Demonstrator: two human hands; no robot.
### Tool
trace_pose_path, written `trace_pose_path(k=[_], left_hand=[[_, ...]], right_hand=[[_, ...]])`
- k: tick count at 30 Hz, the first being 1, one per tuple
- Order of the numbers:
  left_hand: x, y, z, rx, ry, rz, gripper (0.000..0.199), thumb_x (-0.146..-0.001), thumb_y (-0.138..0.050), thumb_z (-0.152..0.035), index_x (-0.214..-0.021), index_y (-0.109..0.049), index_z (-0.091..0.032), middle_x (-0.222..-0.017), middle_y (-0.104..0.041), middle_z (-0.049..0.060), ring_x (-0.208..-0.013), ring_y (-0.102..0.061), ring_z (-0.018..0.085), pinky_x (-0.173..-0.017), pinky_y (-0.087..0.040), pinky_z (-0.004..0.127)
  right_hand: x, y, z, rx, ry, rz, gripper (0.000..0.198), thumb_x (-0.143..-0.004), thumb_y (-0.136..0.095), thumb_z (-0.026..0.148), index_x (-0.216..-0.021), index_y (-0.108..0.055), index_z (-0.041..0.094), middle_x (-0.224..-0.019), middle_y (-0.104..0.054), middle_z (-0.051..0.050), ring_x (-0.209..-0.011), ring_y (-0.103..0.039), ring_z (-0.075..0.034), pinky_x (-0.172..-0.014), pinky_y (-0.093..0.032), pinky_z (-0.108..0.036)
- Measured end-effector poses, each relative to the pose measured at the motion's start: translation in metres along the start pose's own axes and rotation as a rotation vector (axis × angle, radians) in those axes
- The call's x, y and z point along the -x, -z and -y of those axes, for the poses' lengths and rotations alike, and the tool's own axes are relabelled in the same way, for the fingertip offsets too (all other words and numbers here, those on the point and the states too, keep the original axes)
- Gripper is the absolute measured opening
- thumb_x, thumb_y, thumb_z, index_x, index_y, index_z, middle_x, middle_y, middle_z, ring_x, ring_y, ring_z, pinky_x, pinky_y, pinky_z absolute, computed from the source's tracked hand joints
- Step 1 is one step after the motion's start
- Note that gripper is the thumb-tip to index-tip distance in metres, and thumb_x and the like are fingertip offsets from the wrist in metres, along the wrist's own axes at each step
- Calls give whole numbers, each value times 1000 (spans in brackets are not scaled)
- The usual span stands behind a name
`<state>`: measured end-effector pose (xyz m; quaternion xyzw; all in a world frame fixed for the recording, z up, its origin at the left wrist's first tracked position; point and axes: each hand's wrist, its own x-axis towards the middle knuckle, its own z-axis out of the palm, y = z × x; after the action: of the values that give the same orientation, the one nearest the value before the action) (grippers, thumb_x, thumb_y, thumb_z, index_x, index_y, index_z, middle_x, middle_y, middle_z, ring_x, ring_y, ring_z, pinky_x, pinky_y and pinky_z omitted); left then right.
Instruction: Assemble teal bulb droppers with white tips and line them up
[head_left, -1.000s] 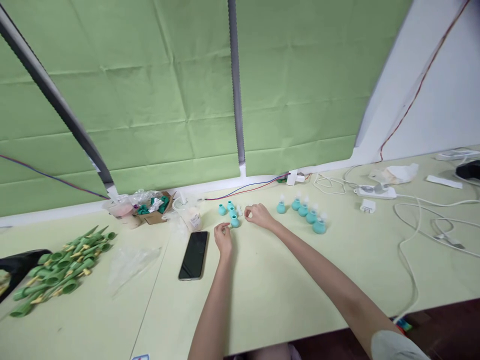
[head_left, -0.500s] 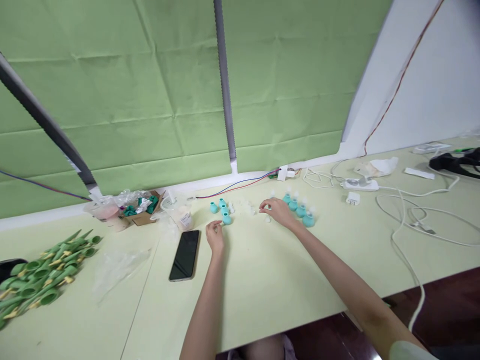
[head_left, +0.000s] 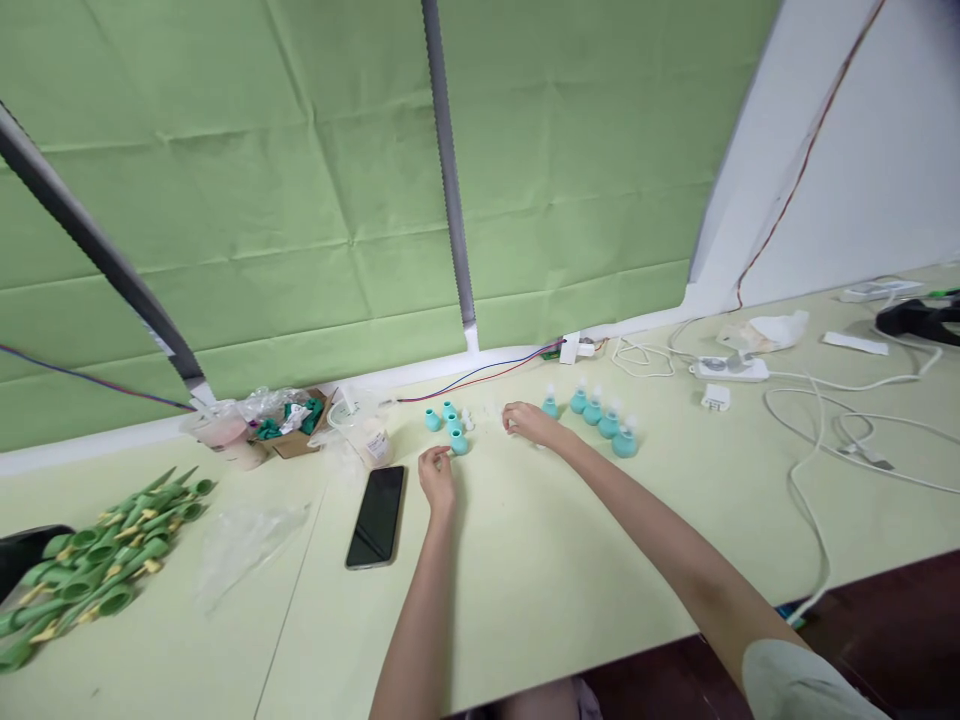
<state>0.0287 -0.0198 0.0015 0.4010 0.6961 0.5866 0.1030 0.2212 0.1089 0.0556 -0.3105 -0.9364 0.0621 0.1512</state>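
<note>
My left hand (head_left: 437,478) rests on the table with its fingers loosely bent and apart. Its fingertips are right beside the nearest teal bulb-shaped piece (head_left: 458,442); whether they touch it is unclear. Two more teal bulbs, one at the left (head_left: 433,420) and one behind (head_left: 449,410), stand close by. My right hand (head_left: 527,424) is lowered over small translucent pieces (head_left: 491,410), its fingertips pinched together. What they hold, if anything, is too small to make out. Small white pieces (head_left: 467,420) stand between my hands. Right of my right hand, several teal bulbs (head_left: 610,424) carry clear tops.
A black phone (head_left: 376,517) lies left of my left hand. Behind it are a plastic cup (head_left: 373,444) and a cardboard box (head_left: 294,442). Green stem-like parts (head_left: 97,555) are piled at far left. White cables (head_left: 806,470) and a power strip (head_left: 729,369) lie at right.
My right hand has moved left, toward the translucent pieces. My left hand has edged slightly closer to the nearest teal bulb. The whole view has shifted a little.
</note>
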Motion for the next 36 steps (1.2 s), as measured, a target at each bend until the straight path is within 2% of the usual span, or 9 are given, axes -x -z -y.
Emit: trace_pose_path(k=[3,7,12,16,20,23,28,32,36], left_hand=[[0,0,1,3,-24,-17,22,-72,-44,-19,-81,-64,-17,-94,-57,6,-86,-54,18,-84,-43,34],[2,2,-3,-12,-41,-15,21,-74,-43,-18,-81,-63,-18,-95,-56,7,-88,-54,18,-86,-42,36],[15,6,-27,-149,-344,-70,25,-80,-49,-27,-102,-58,-20,-114,-50,9,-107,-47,22,-93,-36,39],[33,-1,-38,-255,-623,135,40,-78,-57,-32,-117,-51,-23,-115,-54,10,-108,-49,24,-90,-37,39],[39,-10,-33,-204,-630,260,29,-81,-53,-25,-110,-57,-22,-94,-63,7,-89,-57,19,-80,-42,35],[35,-10,-32,-76,-503,270,32,-77,-58,-23,-109,-58,-20,-90,-64,7,-85,-58,18,-78,-44,34],[30,-9,-38,78,-265,387,25,-71,-63,-28,-94,-65,-18,-83,-66,6,-72,-58,15,-65,-45,29],[35,-14,-39,86,-263,437,22,-70,-62,-28,-88,-67,-17,-84,-67,6,-71,-57,15,-62,-43,28],[39,-15,-41,110,-309,438,23,-70,-60,-26,-90,-66,-17,-85,-66,6,-73,-58,16,-63,-45,27]], right_hand=[[4,2,2,-6,16,-30,7,-73,-60,10,-75,-63,17,-93,-59,-5,-92,-55,-16,-78,-39,-24],[8,13,5,-176,37,-187,8,-76,-57,13,-74,-64,18,-95,-58,-5,-87,-56,-15,-78,-42,-27],[17,21,26,-654,-56,-376,10,-70,-64,28,-70,-65,18,-83,-62,-4,-73,-58,-14,-67,-46,-26],[29,-6,58,-1065,-221,-432,19,-61,-70,34,-70,-65,18,-75,-66,-3,-70,-61,-16,-67,-48,-29],[37,-32,78,-1302,-360,-352,23,-58,-70,37,-70,-65,17,-68,-66,-2,-64,-62,-17,-65,-50,-32],[40,-31,76,-1269,-404,-445,24,-61,-68,38,-73,-65,17,-82,-67,-5,-73,-62,-18,-70,-48,-32],[51,-18,71,-971,-282,-560,16,-68,-65,35,-74,-67,21,-98,-64,-6,-96,-57,-20,-81,-43,-33],[58,-21,76,-870,-191,-562,8,-70,-64,29,-74,-69,24,-94,-64,-3,-95,-56,-18,-89,-40,-35],[58,-26,78,-831,-195,-534,8,-71,-64,28,-75,-71,25,-91,-65,-3,-94,-56,-19,-88,-41,-36]])
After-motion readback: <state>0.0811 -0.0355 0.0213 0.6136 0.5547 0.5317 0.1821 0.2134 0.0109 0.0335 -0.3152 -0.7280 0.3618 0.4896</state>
